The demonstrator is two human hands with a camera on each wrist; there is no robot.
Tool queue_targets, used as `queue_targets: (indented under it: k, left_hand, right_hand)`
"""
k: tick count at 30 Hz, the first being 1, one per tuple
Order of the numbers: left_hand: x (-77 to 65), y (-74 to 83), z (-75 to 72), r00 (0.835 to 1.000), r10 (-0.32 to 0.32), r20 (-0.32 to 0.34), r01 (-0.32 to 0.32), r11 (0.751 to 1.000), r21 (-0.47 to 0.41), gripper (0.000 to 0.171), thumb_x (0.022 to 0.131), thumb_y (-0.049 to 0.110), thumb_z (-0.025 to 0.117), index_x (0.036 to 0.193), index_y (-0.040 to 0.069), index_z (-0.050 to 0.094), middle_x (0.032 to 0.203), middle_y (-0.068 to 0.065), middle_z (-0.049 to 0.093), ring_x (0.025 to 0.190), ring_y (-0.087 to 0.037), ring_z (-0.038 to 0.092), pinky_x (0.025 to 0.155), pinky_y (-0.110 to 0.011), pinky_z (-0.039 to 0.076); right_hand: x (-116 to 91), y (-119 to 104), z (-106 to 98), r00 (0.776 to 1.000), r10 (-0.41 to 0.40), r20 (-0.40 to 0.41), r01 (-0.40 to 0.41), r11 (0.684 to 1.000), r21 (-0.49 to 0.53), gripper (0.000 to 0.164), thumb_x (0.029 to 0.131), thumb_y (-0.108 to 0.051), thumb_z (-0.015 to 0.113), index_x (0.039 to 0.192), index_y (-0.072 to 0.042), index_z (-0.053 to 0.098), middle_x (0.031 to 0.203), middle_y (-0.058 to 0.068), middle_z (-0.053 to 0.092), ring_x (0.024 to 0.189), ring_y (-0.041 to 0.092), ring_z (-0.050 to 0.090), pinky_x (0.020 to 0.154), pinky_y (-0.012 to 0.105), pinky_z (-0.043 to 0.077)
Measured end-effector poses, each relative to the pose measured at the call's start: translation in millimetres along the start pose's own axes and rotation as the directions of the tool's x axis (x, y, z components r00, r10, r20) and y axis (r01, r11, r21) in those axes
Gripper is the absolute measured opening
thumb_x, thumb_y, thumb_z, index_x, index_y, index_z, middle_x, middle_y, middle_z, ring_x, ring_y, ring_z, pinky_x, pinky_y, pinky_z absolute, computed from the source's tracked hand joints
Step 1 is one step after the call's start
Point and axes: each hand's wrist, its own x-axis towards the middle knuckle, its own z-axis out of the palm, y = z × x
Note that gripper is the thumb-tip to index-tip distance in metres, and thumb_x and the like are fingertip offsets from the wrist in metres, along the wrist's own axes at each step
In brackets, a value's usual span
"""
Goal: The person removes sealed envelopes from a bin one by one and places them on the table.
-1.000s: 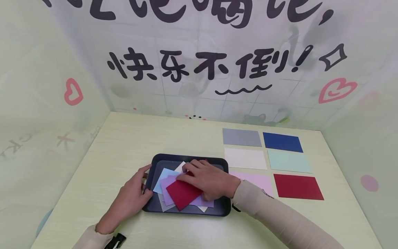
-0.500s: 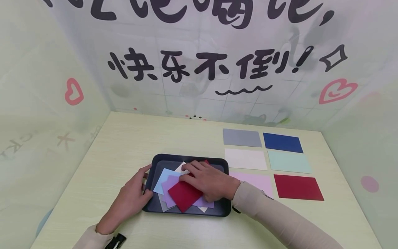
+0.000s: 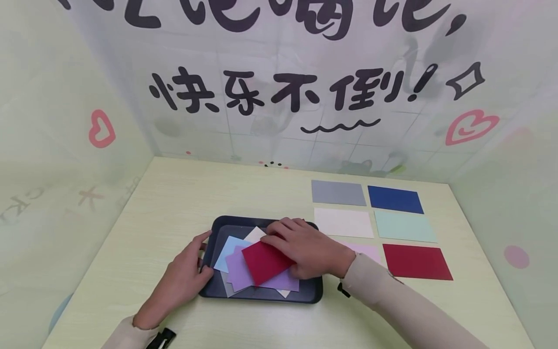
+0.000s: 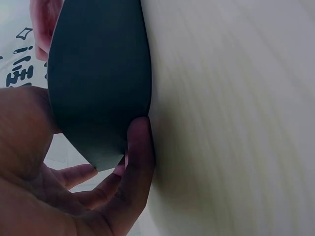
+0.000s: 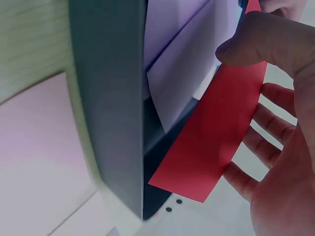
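Observation:
A dark tray (image 3: 257, 299) lies on the table with several loose cards in it. My left hand (image 3: 185, 274) grips its left end; in the left wrist view the fingers curl round the tray's wall (image 4: 101, 73). My right hand (image 3: 307, 247) holds a red card (image 3: 264, 264) over the pile, thumb on one face and fingertips along the far edge, as the right wrist view shows the red card (image 5: 211, 128). Beneath lie purple cards (image 3: 240, 274), a light blue card (image 3: 225, 252) and a cream card (image 3: 255, 234), partly covered.
Right of the tray, single cards lie in two columns: grey (image 3: 338, 193), dark blue (image 3: 395, 199), pale pink (image 3: 343, 222), mint (image 3: 405, 226), pink (image 3: 362, 249) partly behind my right arm, and red (image 3: 417, 262). A printed curtain (image 3: 270, 140) rises behind the table.
My right hand has shifted right and slightly up, taking the red card along and uncovering more of the purple cards. My left hand stays at the tray's left end.

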Motion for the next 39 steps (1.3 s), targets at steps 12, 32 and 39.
queue_targets:
  k: [12,32,39]
  left_hand:
    - [0.3,-0.1,0.4,1.000,0.006,-0.002,-0.006,1.000,0.011,0.078,0.077,0.001,0.064,0.149,0.009,0.035,0.118,-0.012,0.061,0.072,-0.010,0.054,0.061,-0.031,0.044]
    - [1.8,-0.7,2.1,1.000,-0.005,0.011,0.005,1.000,0.009,0.079,0.078,0.001,0.064,0.150,0.009,0.034,0.119,-0.013,0.061,0.072,-0.011,0.053,0.061,-0.032,0.043]
    - [2.6,0.0,1.4,1.000,-0.010,0.010,0.010,1.000,0.007,0.078,0.078,0.001,0.063,0.150,0.010,0.034,0.118,-0.013,0.061,0.072,-0.012,0.054,0.062,-0.033,0.043]
  right_hand:
    - [-56,8,-12,0.994,0.107,-0.021,-0.106,0.994,0.038,0.097,0.062,-0.030,0.085,0.148,-0.016,0.041,0.141,-0.001,0.040,0.129,0.017,0.034,0.100,0.039,0.038]
    - [-161,-5,-11,0.920,0.390,0.040,-0.392,0.918,0.067,0.100,0.057,-0.035,0.090,0.145,-0.021,0.046,0.137,-0.005,0.041,0.120,0.011,0.038,0.084,0.034,0.051]
    - [-180,-16,2,0.894,0.442,0.079,-0.448,0.884,0.131,0.100,0.055,-0.035,0.091,0.144,-0.023,0.047,0.135,-0.009,0.041,0.120,0.007,0.036,0.084,0.031,0.051]
